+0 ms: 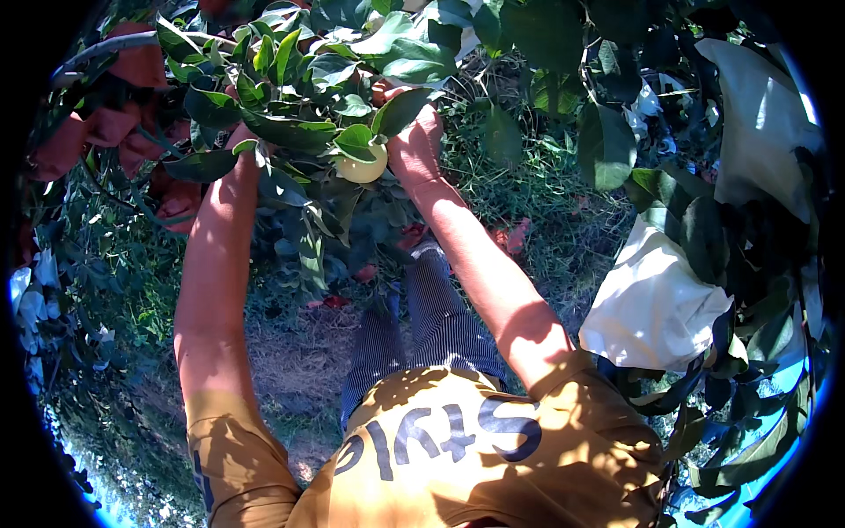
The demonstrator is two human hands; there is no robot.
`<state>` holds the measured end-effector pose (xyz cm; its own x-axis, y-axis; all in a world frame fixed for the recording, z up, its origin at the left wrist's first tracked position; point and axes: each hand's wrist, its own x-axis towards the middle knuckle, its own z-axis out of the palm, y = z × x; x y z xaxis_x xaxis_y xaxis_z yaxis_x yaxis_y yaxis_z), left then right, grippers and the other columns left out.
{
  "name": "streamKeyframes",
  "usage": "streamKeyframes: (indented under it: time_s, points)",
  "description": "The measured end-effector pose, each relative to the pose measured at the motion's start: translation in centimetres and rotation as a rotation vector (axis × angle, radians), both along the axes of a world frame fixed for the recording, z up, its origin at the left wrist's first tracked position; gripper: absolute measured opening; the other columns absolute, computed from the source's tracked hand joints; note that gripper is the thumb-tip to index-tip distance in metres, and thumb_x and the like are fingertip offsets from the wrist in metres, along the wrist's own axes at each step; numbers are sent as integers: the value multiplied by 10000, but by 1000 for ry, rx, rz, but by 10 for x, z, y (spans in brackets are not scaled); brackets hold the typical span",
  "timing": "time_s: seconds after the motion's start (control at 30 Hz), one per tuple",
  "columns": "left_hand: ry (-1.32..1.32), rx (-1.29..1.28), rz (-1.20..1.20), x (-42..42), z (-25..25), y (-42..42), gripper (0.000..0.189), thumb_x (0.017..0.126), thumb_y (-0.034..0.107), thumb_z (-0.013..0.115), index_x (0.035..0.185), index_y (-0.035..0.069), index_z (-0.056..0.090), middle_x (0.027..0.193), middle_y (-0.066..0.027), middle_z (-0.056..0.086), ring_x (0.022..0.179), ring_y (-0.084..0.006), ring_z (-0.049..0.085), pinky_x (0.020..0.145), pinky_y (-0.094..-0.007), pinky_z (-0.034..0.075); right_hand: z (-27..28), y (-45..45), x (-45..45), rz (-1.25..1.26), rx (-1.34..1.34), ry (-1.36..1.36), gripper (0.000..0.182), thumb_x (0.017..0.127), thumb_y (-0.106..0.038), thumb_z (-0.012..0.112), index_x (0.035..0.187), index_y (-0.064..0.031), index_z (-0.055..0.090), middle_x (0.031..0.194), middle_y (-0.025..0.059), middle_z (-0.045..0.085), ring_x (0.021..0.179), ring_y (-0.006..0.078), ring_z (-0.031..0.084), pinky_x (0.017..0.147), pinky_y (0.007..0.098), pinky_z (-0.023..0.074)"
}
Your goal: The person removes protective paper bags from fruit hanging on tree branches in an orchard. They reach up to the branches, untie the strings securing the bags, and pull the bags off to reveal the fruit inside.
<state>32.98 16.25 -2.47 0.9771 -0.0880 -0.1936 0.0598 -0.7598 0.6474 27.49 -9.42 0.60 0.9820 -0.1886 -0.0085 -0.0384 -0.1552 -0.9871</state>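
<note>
Both my arms reach up into a leafy fruit-tree branch at the top of the view. My right hand point(417, 142) is beside a pale yellow-green fruit point(362, 165), just to its right; its fingers are partly behind leaves, with a bit of reddish material at the fingertips. My left hand point(243, 135) is mostly hidden among the leaves point(290, 131) left of the fruit, so what its fingers touch does not show. The fruit hangs under a green leaf point(356, 142).
White bags point(657, 300) hang among foliage at the right, another point(759, 125) above. Red wrappings point(137, 56) hang at the upper left near a bare grey branch point(109, 47). Red scraps point(511, 237) lie on the grass around my legs.
</note>
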Motion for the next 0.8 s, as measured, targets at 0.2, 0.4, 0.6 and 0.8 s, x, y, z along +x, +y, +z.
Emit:
streamKeyframes:
  time_s: [0.2,0.4,0.6,0.8]
  points:
    - [7,-6,8,-3,1,7,215,846,115,595,1033,8,603,1025,-165,627,921,-290,601,803,-364,486,11,12,6,30,51,-355,307,686,70,670,972,-34,631,883,78,606,799,182,587,714,287,484]
    - [3,-8,-1,-1,-2,0,218,843,114,596,1034,9,601,1031,-169,625,928,-298,599,806,-367,486,12,8,11,65,-325,-403,265,693,54,658,941,-34,622,871,91,622,764,192,594,685,297,481]
    - [8,-8,-15,2,-4,-6,221,840,113,597,1036,10,598,1037,-172,623,935,-305,598,809,-371,487,16,5,6,20,127,-100,232,718,39,640,940,-24,621,820,74,620,748,173,600,694,289,482]
    - [10,2,-16,-1,-5,-10,224,837,112,598,1037,11,596,1043,-175,620,942,-313,597,812,-374,487,13,2,10,128,-444,-205,302,736,-89,709,1013,-40,597,931,133,613,870,263,605,754,351,487]
